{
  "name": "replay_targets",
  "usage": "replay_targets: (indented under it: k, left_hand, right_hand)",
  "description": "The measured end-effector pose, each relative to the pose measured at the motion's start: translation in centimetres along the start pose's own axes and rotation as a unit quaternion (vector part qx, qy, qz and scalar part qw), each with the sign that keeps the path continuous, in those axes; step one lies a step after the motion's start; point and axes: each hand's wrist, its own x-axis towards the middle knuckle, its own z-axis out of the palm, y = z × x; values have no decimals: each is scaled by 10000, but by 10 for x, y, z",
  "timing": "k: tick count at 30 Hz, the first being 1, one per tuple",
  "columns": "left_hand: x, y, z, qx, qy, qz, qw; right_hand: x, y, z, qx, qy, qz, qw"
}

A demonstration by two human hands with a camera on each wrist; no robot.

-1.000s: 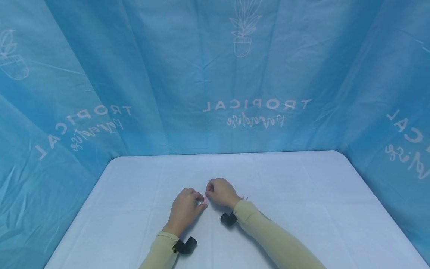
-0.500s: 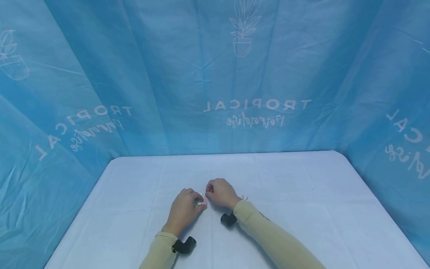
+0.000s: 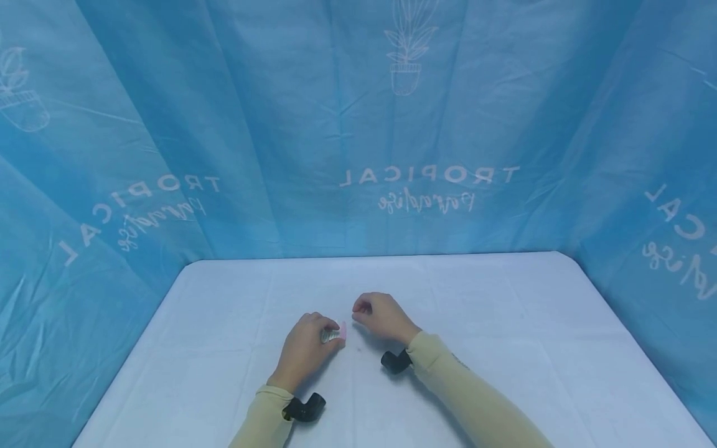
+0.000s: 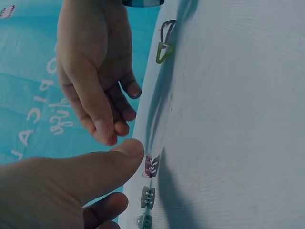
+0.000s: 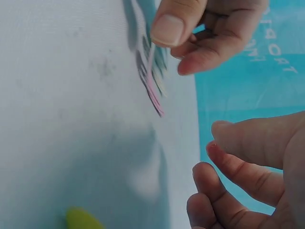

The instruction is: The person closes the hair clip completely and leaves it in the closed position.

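In the head view, my left hand (image 3: 305, 350) has a small thin pink piece (image 3: 343, 331) between thumb and index fingertip; a green-and-white striped piece (image 3: 329, 336) shows inside the curve of those fingers. The right wrist view has the pink piece (image 5: 153, 88) at the left thumb's tip, blurred, beside darker and pale strips. Just right of it is my right hand (image 3: 383, 317), its fingers loosely bent and nothing visible in them. The right wrist view shows the right thumb and index fingertips close together.
Triangular clips (image 4: 164, 52), one olive green, lie on the white cloth in the left wrist view. Past the left thumb are a pink patterned clip (image 4: 151, 166) and grey-green claw clips (image 4: 147, 196). A yellow-green thing (image 5: 82, 220) shows at the right wrist view's lower edge.
My right hand has moved slightly right, away from the left one. The pink piece looks narrower than half a second ago, and more of the striped piece shows. My left hand has barely moved.
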Motion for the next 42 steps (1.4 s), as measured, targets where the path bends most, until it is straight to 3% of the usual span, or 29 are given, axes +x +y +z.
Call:
replay_targets:
  k: [13, 20, 32, 42]
  left_hand:
    - [0, 3, -1, -175, -105, -128, 9997]
    - [1, 6, 2, -215, -192, -266, 9992]
    - [3, 17, 3, -369, -236, 5, 9990]
    - [7, 29, 6, -643, -386, 51, 9972]
  right_hand:
    - [-16, 14, -24, 118, 190, 189, 9996]
    - [-26, 26, -36, 109, 313, 88, 9994]
    - [-40, 38, -49, 116, 390, 163, 9990]
    - [-49, 44, -56, 227, 255, 117, 9993]
